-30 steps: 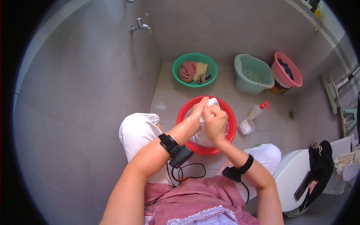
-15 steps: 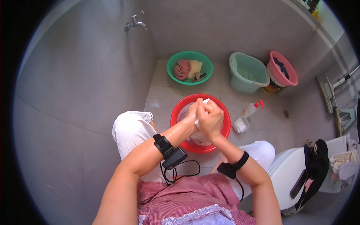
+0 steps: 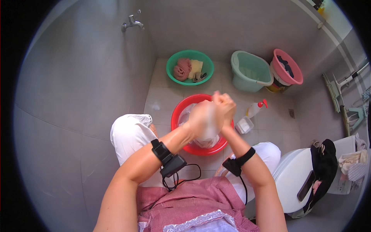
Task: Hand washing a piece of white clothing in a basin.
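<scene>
Over the red basin (image 3: 174, 123) my two hands are pressed together on a white cloth (image 3: 211, 119), which shows as a blurred pale streak between them. My left hand (image 3: 199, 118) is smeared by motion, its palm side against the cloth. Closed into a fist, my right hand (image 3: 225, 109) grips the cloth from the other side. Wet, whitish fabric (image 3: 206, 142) lies in the basin below, partly covered by my hands. Both forearms wear black straps with small devices and cables.
Behind stand a green basin (image 3: 209, 73) with folded clothes, a pale green tub (image 3: 247, 83) and a pink basin (image 3: 296, 79). A pump bottle (image 3: 254, 110) and a small white container (image 3: 244, 125) sit to the right. A toilet lid (image 3: 288, 185) carries a phone (image 3: 306, 186) and black clothing.
My hands have shifted against each other: the left is now blurred and slightly lower, while the right has moved a little to the right. The whole view has shifted slightly.
</scene>
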`<state>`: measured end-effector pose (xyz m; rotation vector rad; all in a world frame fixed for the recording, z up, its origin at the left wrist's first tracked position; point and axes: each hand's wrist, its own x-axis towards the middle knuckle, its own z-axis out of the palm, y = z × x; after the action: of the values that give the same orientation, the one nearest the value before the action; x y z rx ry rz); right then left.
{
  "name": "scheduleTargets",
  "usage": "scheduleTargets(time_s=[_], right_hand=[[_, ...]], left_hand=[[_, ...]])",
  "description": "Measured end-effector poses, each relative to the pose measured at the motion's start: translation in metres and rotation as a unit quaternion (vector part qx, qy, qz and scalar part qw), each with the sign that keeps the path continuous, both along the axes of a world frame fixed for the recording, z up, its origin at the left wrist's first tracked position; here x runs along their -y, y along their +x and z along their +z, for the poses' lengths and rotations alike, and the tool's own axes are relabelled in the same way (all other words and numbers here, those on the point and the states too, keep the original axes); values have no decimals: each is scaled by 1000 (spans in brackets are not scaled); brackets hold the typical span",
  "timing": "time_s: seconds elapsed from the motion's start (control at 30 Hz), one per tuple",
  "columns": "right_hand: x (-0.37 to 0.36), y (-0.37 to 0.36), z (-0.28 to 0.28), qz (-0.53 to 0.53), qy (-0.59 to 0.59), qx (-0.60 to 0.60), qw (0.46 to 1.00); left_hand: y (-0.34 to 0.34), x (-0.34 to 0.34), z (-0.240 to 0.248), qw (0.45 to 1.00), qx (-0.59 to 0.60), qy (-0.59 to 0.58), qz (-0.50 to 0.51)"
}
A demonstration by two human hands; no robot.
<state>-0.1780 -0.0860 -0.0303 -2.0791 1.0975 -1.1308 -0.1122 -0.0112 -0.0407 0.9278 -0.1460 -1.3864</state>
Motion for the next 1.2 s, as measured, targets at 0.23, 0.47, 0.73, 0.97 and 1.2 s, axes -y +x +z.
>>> scheduleTargets(time_s=[0.23,0.47,0.73,0.97,1.2], right_hand=[[-92,-3,44,190,-73,39,978],[16,3,1,-21,57,-23,998],[-66,5,17,158,-30,22,987],[-2,12,-27,-35,100,-16,994],[-59,3,17,132,-29,29,990]], left_hand=[[43,-11,-83,904,-142,-393,-96],[-11,0,13,988,101,109,37],[33,-26,-66,963,-209,-167,-38],[-9,-5,1,977,129,141,100],[29,-12,-46,998,-61,-11,13]])
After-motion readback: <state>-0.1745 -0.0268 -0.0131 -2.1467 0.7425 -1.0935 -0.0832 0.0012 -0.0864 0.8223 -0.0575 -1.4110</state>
